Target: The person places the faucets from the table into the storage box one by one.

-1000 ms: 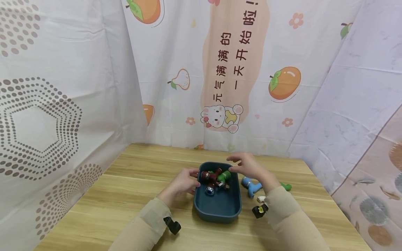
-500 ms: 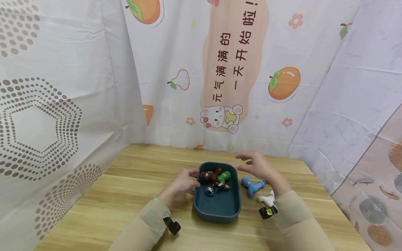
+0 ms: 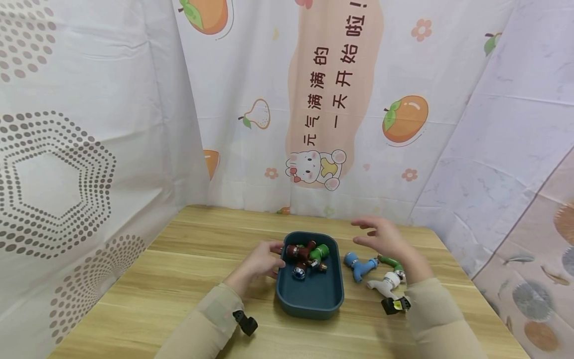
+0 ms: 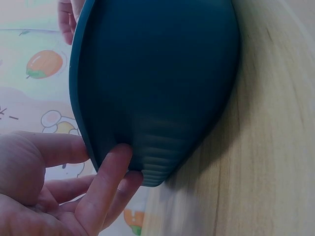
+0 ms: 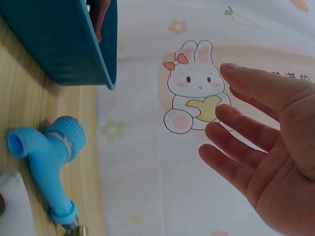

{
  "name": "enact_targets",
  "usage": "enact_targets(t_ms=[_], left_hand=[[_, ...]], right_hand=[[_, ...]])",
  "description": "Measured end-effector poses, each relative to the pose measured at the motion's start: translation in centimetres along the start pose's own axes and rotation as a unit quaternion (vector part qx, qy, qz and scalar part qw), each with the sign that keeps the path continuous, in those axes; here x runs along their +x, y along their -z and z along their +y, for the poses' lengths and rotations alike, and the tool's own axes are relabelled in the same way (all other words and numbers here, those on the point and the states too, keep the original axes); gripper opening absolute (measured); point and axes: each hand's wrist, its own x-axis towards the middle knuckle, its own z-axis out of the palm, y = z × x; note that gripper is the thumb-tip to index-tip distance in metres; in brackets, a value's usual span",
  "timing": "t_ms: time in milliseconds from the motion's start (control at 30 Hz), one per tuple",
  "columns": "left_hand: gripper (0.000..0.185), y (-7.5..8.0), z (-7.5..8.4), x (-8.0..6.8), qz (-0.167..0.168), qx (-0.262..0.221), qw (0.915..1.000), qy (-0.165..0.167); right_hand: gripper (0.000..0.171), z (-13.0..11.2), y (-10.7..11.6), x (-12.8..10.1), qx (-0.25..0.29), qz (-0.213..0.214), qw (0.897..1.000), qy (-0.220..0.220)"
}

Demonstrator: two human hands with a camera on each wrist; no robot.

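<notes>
A dark teal tray (image 3: 314, 296) sits mid-table and holds several toy taps, red, green and blue-capped (image 3: 307, 255). My left hand (image 3: 264, 259) grips the tray's left rim, thumb over the edge and fingers on the outer wall (image 4: 106, 182). My right hand (image 3: 381, 239) hovers open above the table right of the tray, fingers spread and holding nothing (image 5: 256, 142). Beneath it lie a blue tap (image 3: 358, 265) (image 5: 47, 157), a white tap (image 3: 384, 282) and a green tap (image 3: 389, 261).
The wooden table (image 3: 179, 279) is walled by printed cloth sheets behind and on both sides (image 3: 332, 109). A small black camera clip hangs at each wrist (image 3: 245, 322) (image 3: 394, 305). Bare wood lies left of the tray.
My right hand has drawn away from above the tray's far end to the right, empty, uncovering the white and green taps. My left hand and the tray have stayed put.
</notes>
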Motion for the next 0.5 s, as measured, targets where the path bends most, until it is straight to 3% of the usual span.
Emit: enact_targets(t_ms=[500], left_hand=[[0.066, 0.1, -0.3, 0.3, -0.001, -0.004, 1.0000, 0.002]], right_hand=[[0.047, 2.2, 1.7, -2.1, 0.008, 0.000, 1.000, -0.020]])
